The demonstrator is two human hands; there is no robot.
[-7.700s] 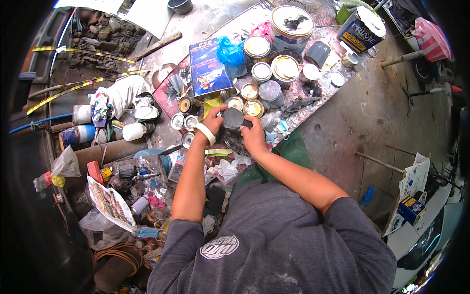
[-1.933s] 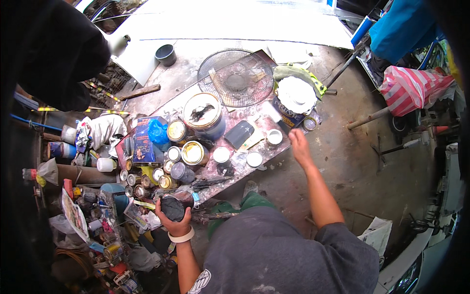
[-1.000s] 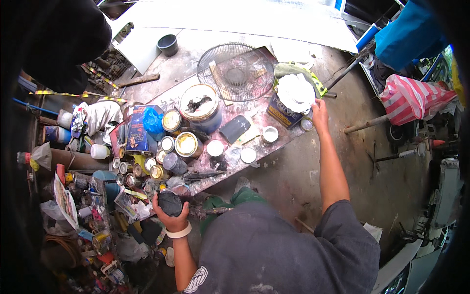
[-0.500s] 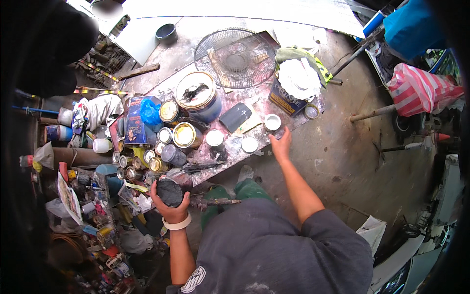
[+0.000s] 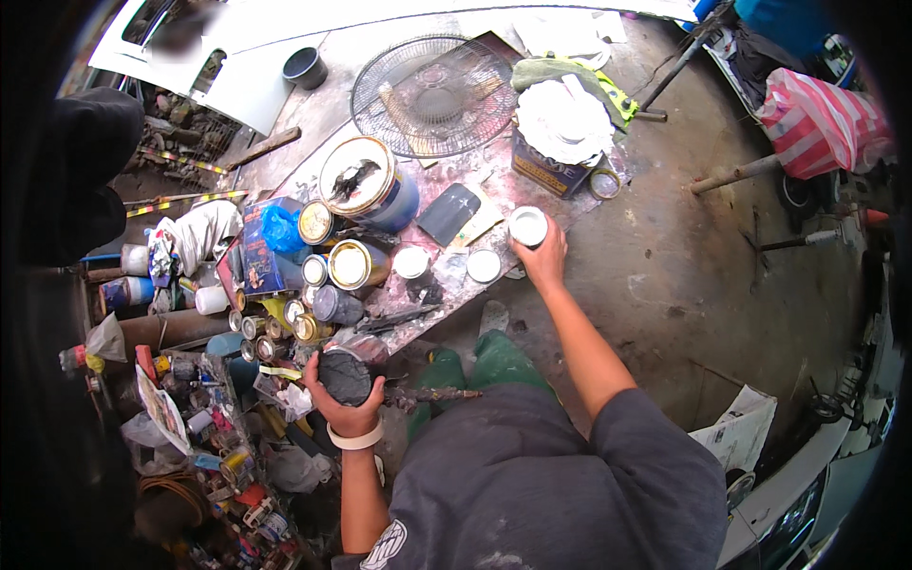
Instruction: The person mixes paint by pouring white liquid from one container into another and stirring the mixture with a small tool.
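My left hand [image 5: 344, 414] is wrapped round a dark round container [image 5: 346, 377] with a dark grey top, at the table's front left. My right hand [image 5: 541, 253] grips a small white-rimmed can [image 5: 527, 224] at the right front edge of the paint-stained table [image 5: 437, 313]. Just left of that can are another small white can [image 5: 483, 266], a dark grey flat piece [image 5: 447, 214] and a white-topped can [image 5: 410, 262]. A group of paint cans [image 5: 350, 265] and a large bucket [image 5: 358, 178] stand between my hands, farther back.
A wire fan guard [image 5: 429, 87] lies at the back, beside a square tin [image 5: 548, 166] topped with white material. Cluttered cans and rags [image 5: 190, 423] crowd my left. A co-worker's dark-clothed body [image 5: 90, 180] is at upper left. Pipe stands [image 5: 731, 174] and a striped bag [image 5: 817, 123] are right.
My right hand went up toward the square tin, then came back down and left and closed on the small white can. My left hand still holds the dark container.
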